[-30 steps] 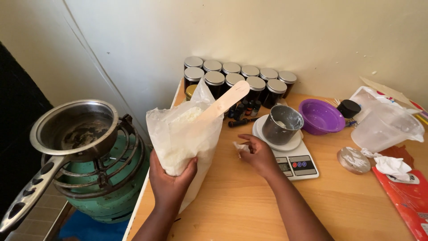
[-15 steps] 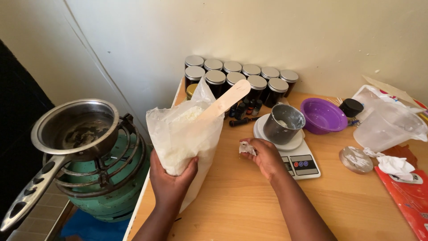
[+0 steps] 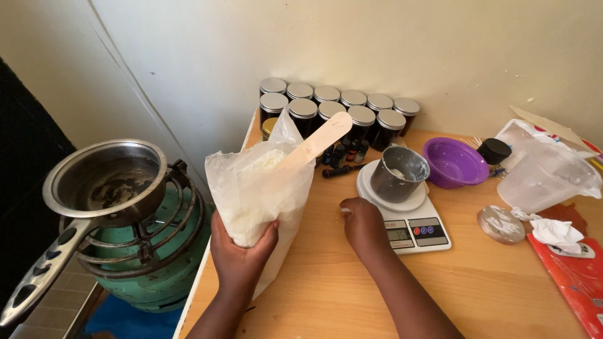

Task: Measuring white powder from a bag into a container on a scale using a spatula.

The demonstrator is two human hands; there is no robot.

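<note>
My left hand (image 3: 242, 254) grips the bottom of a clear plastic bag (image 3: 257, 188) of white flakes, held upright over the table's left edge. A flat wooden stick (image 3: 314, 143) pokes out of the bag's top. My right hand (image 3: 363, 223) rests on the wooden table (image 3: 352, 295) just left of a small white digital scale (image 3: 408, 220), fingers curled around a small white bit. A metal cup (image 3: 397, 174) with white flakes inside stands on the scale's round plate.
Two rows of dark jars with silver lids (image 3: 339, 110) line the wall. A purple bowl (image 3: 453, 162), a clear plastic jug (image 3: 543, 179), crumpled tissue (image 3: 556, 231) and a red packet (image 3: 575, 276) lie right. A steel saucepan (image 3: 103, 188) sits on a green gas burner (image 3: 147, 257) at left.
My right hand has drawn back from the scale's left rim toward me and now sits lower on the table. The bag and my left hand have barely moved.
</note>
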